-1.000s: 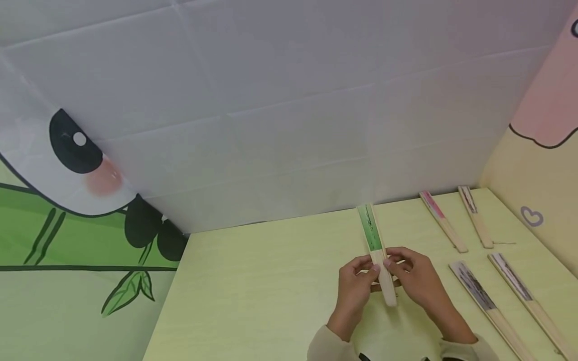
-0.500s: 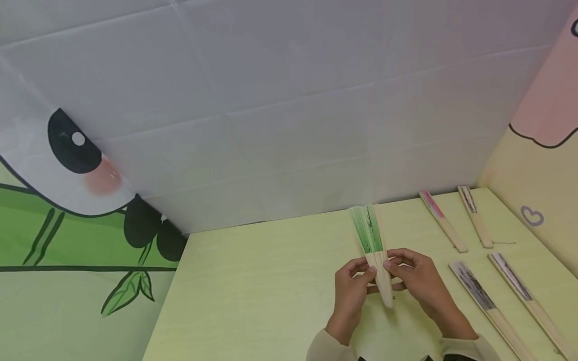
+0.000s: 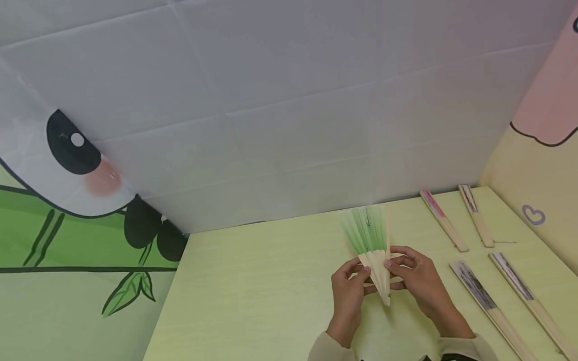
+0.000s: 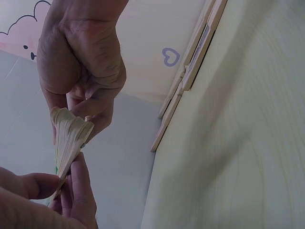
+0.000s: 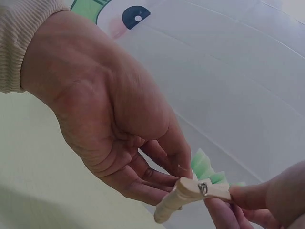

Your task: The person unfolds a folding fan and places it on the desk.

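Note:
A green folding fan (image 3: 368, 230) with pale wooden ribs is partly spread above the table, its pivot end toward the person. My left hand (image 3: 349, 293) pinches the left outer rib between thumb and fingers. On the opposite side, my right hand (image 3: 420, 281) pinches the right outer rib, thumb on top. The left wrist view shows the bunched ribs of the fan (image 4: 69, 136) between the two hands. In the right wrist view a small metal loop (image 5: 203, 189) sits at the pivot, and green pleats show behind the fingers.
On the right of the pale table (image 3: 253, 291) lie several folded fans: a pink one (image 3: 443, 220), a small dark-patterned one (image 3: 476, 216) with a cord, and two longer grey-patterned ones (image 3: 487, 306), (image 3: 528, 296). A grey-white wall (image 3: 280, 125) stands behind the table.
The green fan has gone from folded to partly spread, its leaf widening to the left. My left hand has moved slightly left; my right hand has stayed nearly in place.

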The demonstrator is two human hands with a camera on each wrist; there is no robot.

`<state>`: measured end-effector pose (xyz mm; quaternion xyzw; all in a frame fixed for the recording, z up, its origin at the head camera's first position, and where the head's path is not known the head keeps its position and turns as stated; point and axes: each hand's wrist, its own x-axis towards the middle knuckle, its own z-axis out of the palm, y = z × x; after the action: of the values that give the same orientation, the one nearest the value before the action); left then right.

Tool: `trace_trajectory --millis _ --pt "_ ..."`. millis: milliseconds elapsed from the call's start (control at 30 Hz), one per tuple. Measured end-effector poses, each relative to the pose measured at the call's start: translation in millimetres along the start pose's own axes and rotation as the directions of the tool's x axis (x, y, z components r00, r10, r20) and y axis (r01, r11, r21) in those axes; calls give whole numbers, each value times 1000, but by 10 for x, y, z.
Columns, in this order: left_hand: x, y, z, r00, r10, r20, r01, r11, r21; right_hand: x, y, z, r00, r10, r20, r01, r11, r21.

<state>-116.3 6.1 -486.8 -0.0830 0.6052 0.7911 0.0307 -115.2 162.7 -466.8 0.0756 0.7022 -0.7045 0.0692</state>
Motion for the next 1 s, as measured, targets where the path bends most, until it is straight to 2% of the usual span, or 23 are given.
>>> trace_trajectory --millis 333,600,1000 --pt "-1 -30 -37 999 30 -20 -31 999 -41 32 62 29 998 23 -65 -21 999 37" --pt "12 -44 -72 995 70 -68 -75 994 -81 54 91 86 991 12 -136 11 987 160" --pt "63 -41 -147 982 47 -181 -83 976 -202 73 119 242 974 46 -221 27 948 317"
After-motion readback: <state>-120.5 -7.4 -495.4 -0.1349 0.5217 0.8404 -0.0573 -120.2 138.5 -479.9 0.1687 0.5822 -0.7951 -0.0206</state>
